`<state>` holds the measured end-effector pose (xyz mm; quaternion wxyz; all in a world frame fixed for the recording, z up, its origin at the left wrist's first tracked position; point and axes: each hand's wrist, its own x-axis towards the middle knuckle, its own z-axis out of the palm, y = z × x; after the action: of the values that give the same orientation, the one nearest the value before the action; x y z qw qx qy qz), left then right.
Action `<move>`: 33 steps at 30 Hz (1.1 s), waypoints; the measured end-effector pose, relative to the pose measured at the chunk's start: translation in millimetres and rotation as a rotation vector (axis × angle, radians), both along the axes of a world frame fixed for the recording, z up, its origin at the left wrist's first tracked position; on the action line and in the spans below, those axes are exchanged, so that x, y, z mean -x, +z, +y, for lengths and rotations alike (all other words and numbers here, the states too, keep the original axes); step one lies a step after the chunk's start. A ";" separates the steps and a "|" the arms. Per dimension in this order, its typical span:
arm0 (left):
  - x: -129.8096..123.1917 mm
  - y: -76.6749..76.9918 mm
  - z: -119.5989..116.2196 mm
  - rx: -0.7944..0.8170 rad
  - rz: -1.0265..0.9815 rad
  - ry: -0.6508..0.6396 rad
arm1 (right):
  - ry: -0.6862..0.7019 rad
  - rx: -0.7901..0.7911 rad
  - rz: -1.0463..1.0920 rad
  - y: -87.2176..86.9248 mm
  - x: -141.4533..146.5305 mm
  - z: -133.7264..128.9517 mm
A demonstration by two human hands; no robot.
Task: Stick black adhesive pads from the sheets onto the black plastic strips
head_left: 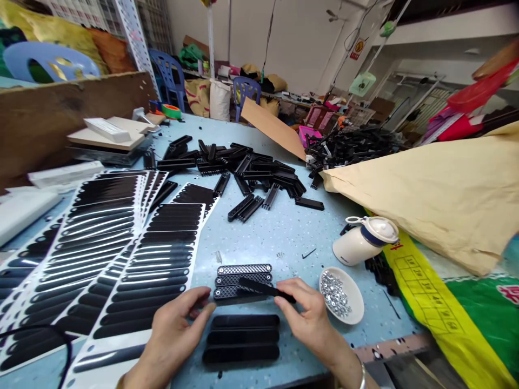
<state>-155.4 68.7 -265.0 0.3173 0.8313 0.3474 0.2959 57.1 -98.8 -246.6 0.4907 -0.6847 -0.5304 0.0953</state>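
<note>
My right hand (pixel 305 310) pinches one end of a thin black strip with a rounded tip (pixel 257 287). The strip slants over several black bars with a lattice surface (pixel 243 268), which lie side by side on the table. At the left ends of those bars is my left hand (pixel 184 324), its thumb and fingers apart and nothing visible between them. Closer to me lie three smooth black bars (pixel 243 337) in a row. Sheets of black rounded strips (pixel 156 259) on white backing are spread beside my left hand.
A white bowl of small metal nuts (pixel 354 308) stands right of my right hand, with a cream lidded bottle (pixel 354 246) behind it. Loose black bars (pixel 259 170) are heaped farther back. A hex key (pixel 308 253) lies on the blue table (pixel 231 237). Brown paper (pixel 421 189) covers the right side.
</note>
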 end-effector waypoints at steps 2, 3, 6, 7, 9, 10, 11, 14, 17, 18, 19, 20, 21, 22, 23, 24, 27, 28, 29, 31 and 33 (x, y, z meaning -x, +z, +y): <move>-3.4 -1.3 0.9 -0.017 -0.019 -0.016 | 0.013 -0.003 -0.025 -2.8 -1.6 7.2; -4.6 -1.9 0.8 -0.026 -0.029 -0.033 | 0.021 -0.001 -0.033 -3.8 -1.5 9.0; -5.3 -2.7 -1.3 -0.037 -0.034 -0.074 | 0.057 0.027 -0.036 -4.3 0.1 7.5; -4.7 -2.8 -2.3 -0.033 -0.032 -0.080 | 0.069 0.040 -0.040 -4.0 0.4 5.5; -3.2 -3.4 -4.0 -0.019 -0.037 -0.089 | 0.084 0.062 -0.061 -3.5 0.4 1.8; -2.5 -3.9 -4.8 -0.011 -0.046 -0.090 | 0.086 0.066 -0.077 -3.6 0.2 0.9; -2.0 -4.6 -5.3 -0.004 -0.057 -0.087 | 0.084 0.064 -0.094 -4.0 0.2 0.8; -1.3 -6.8 -5.8 0.017 -0.079 -0.073 | 0.092 0.053 -0.123 -6.7 1.7 5.4; -1.0 -7.1 -5.3 0.032 -0.060 -0.092 | 0.106 0.041 -0.137 -10.1 5.9 12.4; -0.8 -6.7 -5.2 0.038 -0.050 -0.100 | 0.110 0.037 -0.142 -11.1 7.4 14.3; -0.6 -6.3 -5.1 0.046 -0.042 -0.104 | 0.114 0.035 -0.145 -12.1 8.8 15.9; -0.3 -5.8 -5.1 0.053 -0.039 -0.105 | 0.117 0.036 -0.148 -12.9 10.0 17.1; 0.0 -5.4 -5.2 0.059 -0.039 -0.104 | 0.120 0.037 -0.150 -13.6 10.9 18.0; 0.3 -4.9 -5.3 0.063 -0.043 -0.104 | 0.123 0.039 -0.153 -14.2 11.5 18.7; 0.4 -4.4 -5.5 0.064 -0.047 -0.105 | 0.125 0.040 -0.156 -14.5 11.9 19.2; 0.4 -3.9 -5.6 0.064 -0.049 -0.109 | 0.126 0.039 -0.160 -14.7 12.1 19.6; -0.1 -2.4 -6.4 0.066 -0.049 -0.111 | 0.128 0.041 -0.173 -14.5 12.3 20.3; -0.3 -1.8 -6.7 0.068 -0.047 -0.110 | 0.127 0.046 -0.176 -14.2 12.3 20.5; -0.4 -1.3 -7.0 0.070 -0.044 -0.110 | 0.126 0.053 -0.178 -14.0 12.4 20.6; -0.5 -0.5 -7.3 0.073 -0.036 -0.110 | 0.124 0.060 -0.183 -13.5 12.5 21.0; -0.5 0.2 -7.3 0.072 -0.033 -0.113 | 0.125 0.059 -0.186 -13.3 12.7 21.5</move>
<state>-154.9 61.3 -264.8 0.3690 0.8327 0.3049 0.2784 44.4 -77.4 -259.9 0.4122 -0.6704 -0.6122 0.0773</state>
